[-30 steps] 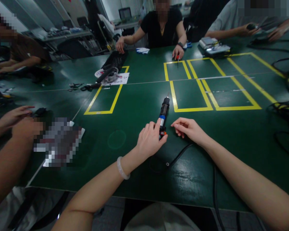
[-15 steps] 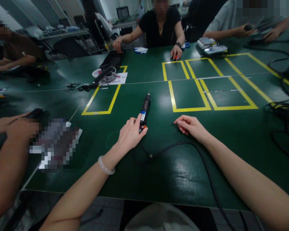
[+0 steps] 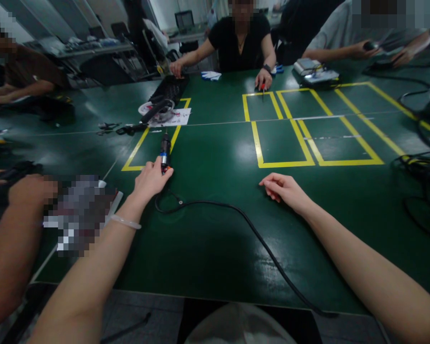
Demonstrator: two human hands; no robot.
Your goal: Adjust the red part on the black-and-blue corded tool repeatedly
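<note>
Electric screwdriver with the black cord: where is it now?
In the head view it sits left of centre on the green table, its rear end gripped by the left hand, at the near-right corner of the left yellow rectangle.

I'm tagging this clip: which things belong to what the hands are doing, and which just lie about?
In use: left hand, electric screwdriver, its black cable.
Lying about: white gloves, printed sheet, coiled cables, yellow tape outlines.

Yellow tape boxes (image 3: pixel 257 143), maybe gloves (image 3: pixel 211 75) opp.
</note>
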